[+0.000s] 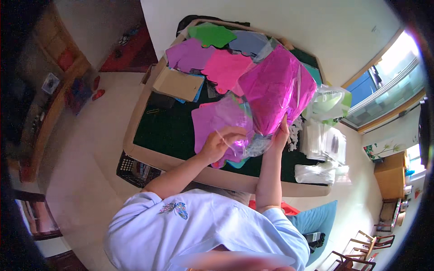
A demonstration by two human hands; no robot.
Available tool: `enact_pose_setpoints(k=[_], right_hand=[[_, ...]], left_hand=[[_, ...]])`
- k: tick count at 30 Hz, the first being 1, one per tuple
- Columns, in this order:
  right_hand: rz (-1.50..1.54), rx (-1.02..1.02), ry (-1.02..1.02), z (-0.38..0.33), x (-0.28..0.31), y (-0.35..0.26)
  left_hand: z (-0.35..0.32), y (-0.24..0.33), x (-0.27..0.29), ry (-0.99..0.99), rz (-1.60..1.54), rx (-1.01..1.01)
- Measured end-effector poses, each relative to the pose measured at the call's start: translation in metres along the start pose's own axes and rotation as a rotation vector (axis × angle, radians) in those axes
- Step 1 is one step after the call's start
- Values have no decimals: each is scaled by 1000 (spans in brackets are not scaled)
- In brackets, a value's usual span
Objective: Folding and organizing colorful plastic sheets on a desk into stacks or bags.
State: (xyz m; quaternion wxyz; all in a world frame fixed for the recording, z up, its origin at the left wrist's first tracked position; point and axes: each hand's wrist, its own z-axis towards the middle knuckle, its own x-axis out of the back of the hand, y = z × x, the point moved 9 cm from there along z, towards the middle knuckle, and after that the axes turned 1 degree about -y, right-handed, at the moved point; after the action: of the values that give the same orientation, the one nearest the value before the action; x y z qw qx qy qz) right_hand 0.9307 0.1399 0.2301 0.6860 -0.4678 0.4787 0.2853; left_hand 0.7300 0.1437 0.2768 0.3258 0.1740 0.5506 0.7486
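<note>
A shiny magenta sheet (pixel 278 86) inside clear plastic film stands raised over the table. My right hand (pixel 281 135) is closed around its lower edge. My left hand (pixel 222 142) pinches the loose clear plastic bag (pixel 230 115) to the left of the magenta sheet. Beneath that plastic lie purple shaped sheets (pixel 201 124), partly hidden by it and by my left hand. Farther back are a pink shaped sheet (pixel 224 67), another purple one (pixel 187 54), a green one (pixel 210 35) and a grey-blue one (pixel 249 43).
The table has a dark green top (pixel 158 131) and a beige raised rim (pixel 144 97). A brown cardboard piece (pixel 178 85) lies at the left. Stacks of clear plastic bags (pixel 318 140) sit at the right edge, below a white-green bag (pixel 332 101). A black basket (pixel 138 170) stands under the front-left edge.
</note>
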Motion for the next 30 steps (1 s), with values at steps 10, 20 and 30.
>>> enact_pose_setpoints(k=[10,20,30], right_hand=[[-109,84,20,-11,-42,9],[-153,47,-11,-16,-58,23],[-332,66,56,-17,-75,26]], left_hand=[[24,-24,4,162,-433,309],[38,-48,-17,26,-1124,440],[55,-12,17,175,-759,346]])
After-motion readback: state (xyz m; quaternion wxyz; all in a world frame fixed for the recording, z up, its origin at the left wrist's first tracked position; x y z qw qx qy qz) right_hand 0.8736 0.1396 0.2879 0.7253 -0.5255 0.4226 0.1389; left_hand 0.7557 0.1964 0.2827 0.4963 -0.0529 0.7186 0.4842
